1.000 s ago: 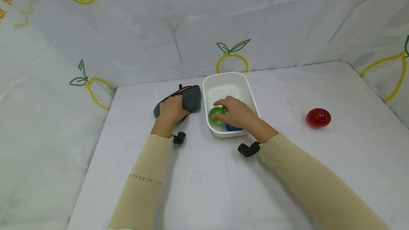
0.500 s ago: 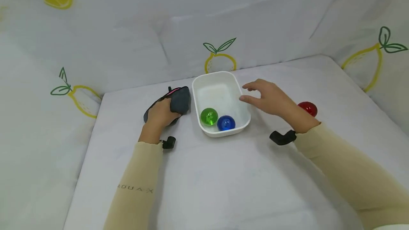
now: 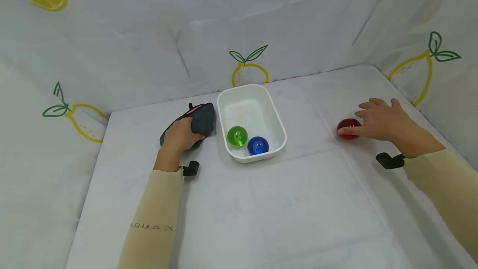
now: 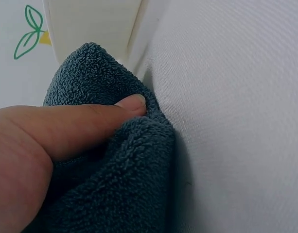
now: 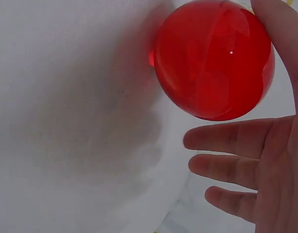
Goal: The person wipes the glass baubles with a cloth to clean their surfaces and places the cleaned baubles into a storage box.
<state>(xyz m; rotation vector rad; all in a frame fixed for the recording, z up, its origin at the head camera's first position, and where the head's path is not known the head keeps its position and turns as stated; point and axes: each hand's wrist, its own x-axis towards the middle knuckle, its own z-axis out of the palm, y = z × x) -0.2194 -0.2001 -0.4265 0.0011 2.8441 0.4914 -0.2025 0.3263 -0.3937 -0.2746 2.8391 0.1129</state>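
Note:
My left hand (image 3: 181, 135) grips a bunched dark blue-grey terry cloth (image 3: 203, 120) with black and pink edging, left of the white tray. The left wrist view shows the thumb pressed into a fold of this cloth (image 4: 139, 170). On the right, my right hand (image 3: 386, 124) is over a clear red ball (image 3: 348, 128) resting on the table. Its thumb lies along the near side of the ball; other fingers are spread. In the right wrist view the red ball (image 5: 214, 60) sits by the thumb, and three fingers extend straight below it.
A white rectangular tray (image 3: 279, 115) stands at the back middle, close to the cloth. In its near end lie a green ball (image 3: 237, 136) and a blue ball (image 3: 258, 145). A lemon-print sheet (image 3: 142, 45) rises behind the white-covered table (image 3: 298, 202).
My right hand has left the green ball in the tray and moved right to the red ball. The left hand keeps its grip on the cloth. The head view has shifted rightward.

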